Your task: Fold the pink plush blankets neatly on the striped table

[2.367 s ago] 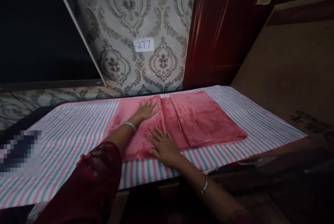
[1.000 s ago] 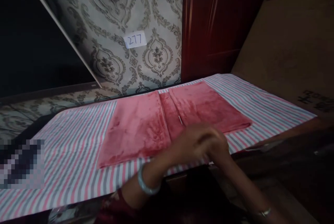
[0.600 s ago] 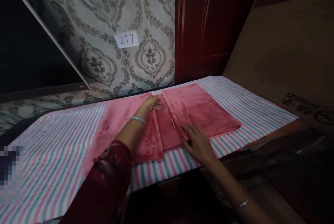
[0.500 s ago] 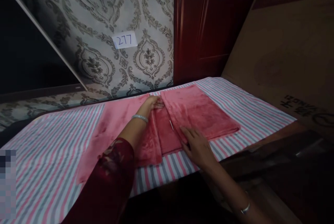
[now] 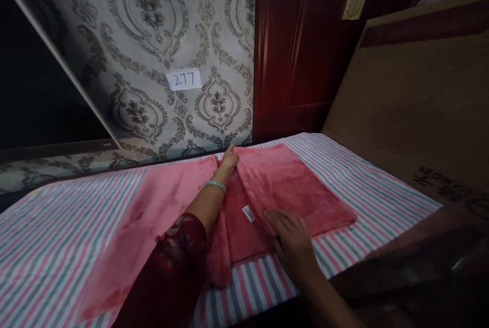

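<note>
A pink plush blanket [image 5: 305,190] lies across the striped cloth, with its two sides folded inward and a darker strip showing between them. My left hand [image 5: 229,159] reaches to the far end and pinches the far corner of the right-hand fold. At the near end of that same fold, my right hand [image 5: 292,234] has its fingers closed on the edge. A small white label [image 5: 248,213] shows on the strip between the folds. The left-hand fold lies partly beneath my left forearm.
The striped cloth [image 5: 76,236] covers the table. Behind it stand a patterned wall with a paper marked 277 [image 5: 184,79] and a dark red door [image 5: 290,53]. A large cardboard box [image 5: 412,104] leans at the right, and a dark screen [image 5: 42,73] is at the left.
The view has tilted up slightly. My left hand has moved from the gap to the far corner of the right-hand fold. More of the white label shows; my right hand stays at the near edge.
</note>
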A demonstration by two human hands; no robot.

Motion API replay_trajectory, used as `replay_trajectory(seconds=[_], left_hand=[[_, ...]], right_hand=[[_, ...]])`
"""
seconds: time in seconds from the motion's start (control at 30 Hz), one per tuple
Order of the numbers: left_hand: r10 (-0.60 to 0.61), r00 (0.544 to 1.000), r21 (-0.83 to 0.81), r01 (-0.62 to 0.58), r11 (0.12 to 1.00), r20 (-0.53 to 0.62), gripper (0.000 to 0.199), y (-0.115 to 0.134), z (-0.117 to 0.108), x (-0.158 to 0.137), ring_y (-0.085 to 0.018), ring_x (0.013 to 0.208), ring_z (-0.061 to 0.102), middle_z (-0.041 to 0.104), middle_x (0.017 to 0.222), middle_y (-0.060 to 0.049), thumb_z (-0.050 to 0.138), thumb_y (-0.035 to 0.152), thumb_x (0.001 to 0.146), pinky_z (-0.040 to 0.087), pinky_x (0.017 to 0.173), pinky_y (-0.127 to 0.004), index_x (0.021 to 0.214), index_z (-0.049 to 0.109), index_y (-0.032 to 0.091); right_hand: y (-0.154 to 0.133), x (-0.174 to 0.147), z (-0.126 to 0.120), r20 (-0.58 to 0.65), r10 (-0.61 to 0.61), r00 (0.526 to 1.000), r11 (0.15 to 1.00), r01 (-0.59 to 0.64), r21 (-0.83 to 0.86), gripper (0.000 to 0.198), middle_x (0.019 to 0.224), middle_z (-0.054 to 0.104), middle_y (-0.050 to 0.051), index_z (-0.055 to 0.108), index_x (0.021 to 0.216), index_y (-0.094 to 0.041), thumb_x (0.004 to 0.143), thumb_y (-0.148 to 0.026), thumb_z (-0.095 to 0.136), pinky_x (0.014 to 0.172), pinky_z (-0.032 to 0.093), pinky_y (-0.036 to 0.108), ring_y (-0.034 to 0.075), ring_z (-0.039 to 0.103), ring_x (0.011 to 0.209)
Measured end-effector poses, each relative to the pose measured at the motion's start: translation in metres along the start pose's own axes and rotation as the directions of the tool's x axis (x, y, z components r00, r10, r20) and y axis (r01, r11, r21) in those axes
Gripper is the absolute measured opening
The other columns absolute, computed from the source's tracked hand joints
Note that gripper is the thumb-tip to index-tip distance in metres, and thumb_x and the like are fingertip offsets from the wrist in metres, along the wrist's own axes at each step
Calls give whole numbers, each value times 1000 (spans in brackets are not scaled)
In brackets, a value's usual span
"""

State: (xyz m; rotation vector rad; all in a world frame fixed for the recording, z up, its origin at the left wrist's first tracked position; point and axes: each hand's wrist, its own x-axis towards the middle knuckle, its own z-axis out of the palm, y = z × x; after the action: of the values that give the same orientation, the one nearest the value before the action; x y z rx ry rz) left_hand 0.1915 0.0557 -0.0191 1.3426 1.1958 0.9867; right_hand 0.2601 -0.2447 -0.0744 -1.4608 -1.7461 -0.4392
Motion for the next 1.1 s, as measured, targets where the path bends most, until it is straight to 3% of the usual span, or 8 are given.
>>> replay_trajectory(seconds=[0.17,0.37,0.47,0.63,0.73,0.83,0.97,1.1], left_hand=[[18,996,173,-1,985,-92,66,-3,-8,2,-24,110,67,69,126,-12,69,7,74,53,91,-30,138,57,17],[-28,999,299,37,954,-33,38,-3,-11,3,-22,104,67,66,123,-9,63,37,94,57,89,-44,127,60,18],[-19,1000,346,26,938,-22,44,-2,-12,2,-23,105,67,66,123,-11,67,25,91,57,88,-40,133,57,18],[74,997,471,-61,880,-7,77,9,-16,-4,-34,122,61,61,135,-21,67,6,74,51,98,-39,147,45,13],[201,977,572,-206,794,73,76,19,-13,-15,-34,143,40,44,154,-19,66,12,78,34,116,-43,150,43,16],[267,936,638,-351,686,228,68,21,-5,-30,-31,151,27,40,159,-15,68,26,83,20,123,-41,147,48,19],[201,905,724,-421,547,375,69,5,2,-44,-36,154,15,33,163,-14,69,46,83,8,123,-54,145,51,24],[125,896,840,-443,314,425,72,-13,2,-44,-39,154,8,20,167,-16,49,58,93,11,120,-61,156,36,25]], right_hand=[[-11,-4,9,44,21,999,996,-24,84,59,118,72,9,65,124,-20,72,1,47,95,51,45,25,61,109],[-9,-10,14,84,7,996,995,-15,100,60,119,71,10,64,126,-18,72,1,48,94,53,45,26,61,110],[-8,-10,12,133,14,991,996,-25,83,57,121,71,11,65,125,-17,73,0,49,93,53,46,27,61,110],[-9,-3,-2,253,32,967,990,-66,127,40,123,70,12,66,124,-17,86,-12,56,97,52,46,27,61,114],[-6,8,-14,261,61,964,981,-105,160,36,123,70,12,65,127,-19,94,-29,58,100,52,44,26,63,115],[-6,18,-16,294,75,953,992,-102,78,47,141,61,12,56,142,-21,97,-34,54,111,42,52,29,51,134],[-13,18,-4,488,63,870,998,-67,-9,52,158,43,5,48,149,-33,97,-39,55,116,28,64,33,30,149],[-16,11,5,540,76,838,997,-78,-18,51,162,35,2,46,148,-38,98,-43,55,117,23,65,32,22,152]])
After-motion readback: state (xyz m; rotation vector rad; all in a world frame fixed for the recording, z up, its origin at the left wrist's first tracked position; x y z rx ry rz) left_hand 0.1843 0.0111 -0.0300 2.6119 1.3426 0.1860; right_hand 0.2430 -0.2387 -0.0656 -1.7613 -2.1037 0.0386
